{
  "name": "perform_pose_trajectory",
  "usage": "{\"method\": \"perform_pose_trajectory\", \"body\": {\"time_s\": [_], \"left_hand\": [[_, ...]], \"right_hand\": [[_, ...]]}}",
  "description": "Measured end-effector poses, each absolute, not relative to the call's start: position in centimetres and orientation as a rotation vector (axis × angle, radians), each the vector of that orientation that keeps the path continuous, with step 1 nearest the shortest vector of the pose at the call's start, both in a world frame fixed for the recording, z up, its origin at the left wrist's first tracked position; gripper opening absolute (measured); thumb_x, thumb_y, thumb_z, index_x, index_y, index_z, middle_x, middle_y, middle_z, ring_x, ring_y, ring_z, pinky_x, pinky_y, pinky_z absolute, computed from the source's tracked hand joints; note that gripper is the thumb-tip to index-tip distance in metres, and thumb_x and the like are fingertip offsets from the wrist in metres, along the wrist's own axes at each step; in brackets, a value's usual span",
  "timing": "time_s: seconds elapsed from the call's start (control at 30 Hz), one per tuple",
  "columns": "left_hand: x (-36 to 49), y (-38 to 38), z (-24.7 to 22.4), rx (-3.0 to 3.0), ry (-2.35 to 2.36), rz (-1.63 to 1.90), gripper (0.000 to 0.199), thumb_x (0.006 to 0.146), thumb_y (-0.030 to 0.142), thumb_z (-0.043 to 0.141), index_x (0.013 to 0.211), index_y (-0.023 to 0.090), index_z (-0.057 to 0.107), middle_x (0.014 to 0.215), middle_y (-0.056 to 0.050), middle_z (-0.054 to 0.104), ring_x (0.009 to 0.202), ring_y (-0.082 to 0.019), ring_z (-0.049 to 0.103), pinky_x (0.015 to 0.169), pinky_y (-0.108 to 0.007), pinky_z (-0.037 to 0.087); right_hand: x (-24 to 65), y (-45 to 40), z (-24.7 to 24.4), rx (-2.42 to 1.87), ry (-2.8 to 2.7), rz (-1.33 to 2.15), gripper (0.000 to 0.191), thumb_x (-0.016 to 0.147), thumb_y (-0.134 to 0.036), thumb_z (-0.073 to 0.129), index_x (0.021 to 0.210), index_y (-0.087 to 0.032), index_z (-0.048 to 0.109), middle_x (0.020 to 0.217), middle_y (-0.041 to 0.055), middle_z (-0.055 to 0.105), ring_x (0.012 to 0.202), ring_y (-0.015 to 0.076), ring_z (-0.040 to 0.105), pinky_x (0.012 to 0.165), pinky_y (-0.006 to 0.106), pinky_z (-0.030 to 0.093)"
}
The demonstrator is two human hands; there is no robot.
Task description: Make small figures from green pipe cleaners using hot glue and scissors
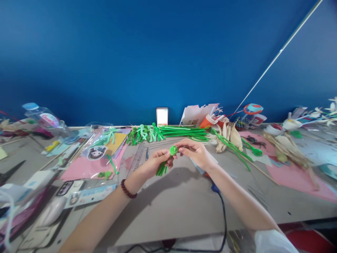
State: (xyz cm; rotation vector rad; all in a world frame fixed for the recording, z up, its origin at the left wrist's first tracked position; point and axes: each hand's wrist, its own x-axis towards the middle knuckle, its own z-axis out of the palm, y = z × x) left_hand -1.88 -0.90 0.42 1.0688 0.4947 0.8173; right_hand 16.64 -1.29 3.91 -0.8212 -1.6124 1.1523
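Observation:
A green pipe-cleaner piece [173, 150] has a tightly coiled, rosette-like top and several straight strands hanging below. My left hand [161, 161] grips it with curled fingers, the strands sticking out underneath. At the coil's right side, my right hand [195, 151] has its thumb and fingertips pinched together; whether a strand end is between them is too small to tell. Behind the hands lies a bundle of straight green pipe cleaners [188, 132]. To its left are bent light- and dark-green pipe-cleaner pieces [144, 133].
A ruler [137, 157] lies left of my hands, beside a clear plastic bag [92, 154] on pink paper. A blue-handled tool [215, 188] with a dark cord rests below my right forearm. Dried husks [229, 135], pliers [256, 141] and a phone [162, 116] are farther back.

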Motion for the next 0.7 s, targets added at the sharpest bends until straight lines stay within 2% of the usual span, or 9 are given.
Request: {"method": "perform_pose_trajectory", "body": {"time_s": [0.27,0.43,0.57,0.7], "left_hand": [[-1.78,-0.89,0.39,1.151,0.575,0.807,0.026,0.075,0.040,0.064,0.078,0.013,0.066,0.053,0.003,0.044,0.052,-0.008,0.047,0.052,-0.021,0.035],[-1.83,-0.71,0.17,1.193,0.610,0.837,0.026,0.075,0.039,0.063,0.068,0.014,0.063,0.054,0.003,0.046,0.051,-0.007,0.044,0.051,-0.020,0.033],[-1.84,-0.68,0.05,1.190,0.612,0.855,0.026,0.075,0.040,0.064,0.068,0.014,0.062,0.055,0.002,0.047,0.052,-0.008,0.044,0.051,-0.020,0.032],[-1.69,-0.93,0.31,1.107,0.564,0.822,0.029,0.074,0.042,0.064,0.071,0.013,0.063,0.055,0.002,0.044,0.051,-0.008,0.041,0.051,-0.022,0.033]], "right_hand": [[16.18,-1.55,3.98,-0.890,-1.516,1.273,0.022,0.072,-0.034,0.070,0.083,-0.016,0.069,0.077,0.0032,0.063,0.066,0.0125,0.057,0.063,0.028,0.046],[16.00,-1.43,3.70,-0.857,-1.408,1.463,0.021,0.071,-0.035,0.071,0.081,-0.017,0.067,0.069,0.0008,0.063,0.063,0.0119,0.056,0.060,0.026,0.045],[15.95,-1.19,3.19,-0.803,-1.354,1.529,0.020,0.070,-0.034,0.073,0.081,-0.018,0.069,0.071,0.0005,0.064,0.063,0.0116,0.056,0.060,0.026,0.044],[16.19,-1.19,3.23,-0.782,-1.333,1.564,0.023,0.075,-0.039,0.067,0.082,-0.017,0.069,0.074,0.0024,0.065,0.065,0.0128,0.058,0.065,0.030,0.047]]}}
